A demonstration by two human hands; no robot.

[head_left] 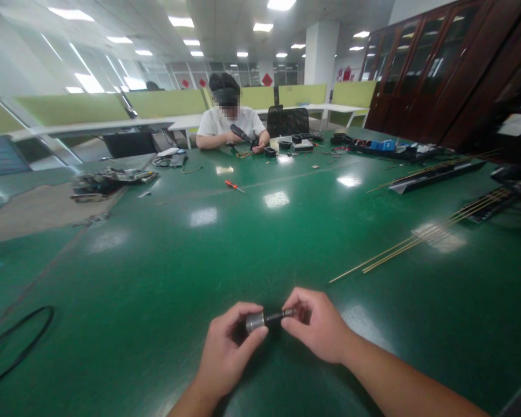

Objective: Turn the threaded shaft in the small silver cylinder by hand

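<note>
Low in the middle of the head view, both my hands hold one small metal part over the green table. My left hand is closed round its silver cylindrical end. My right hand pinches the dark thin shaft that sticks out of the cylinder to the right. The part lies roughly level between the two hands, just above the table top.
Long thin brass rods lie to the right, near black trays. A black cable loops at the left. A red screwdriver lies mid-table. At the far end a person in white works with a tool among small parts.
</note>
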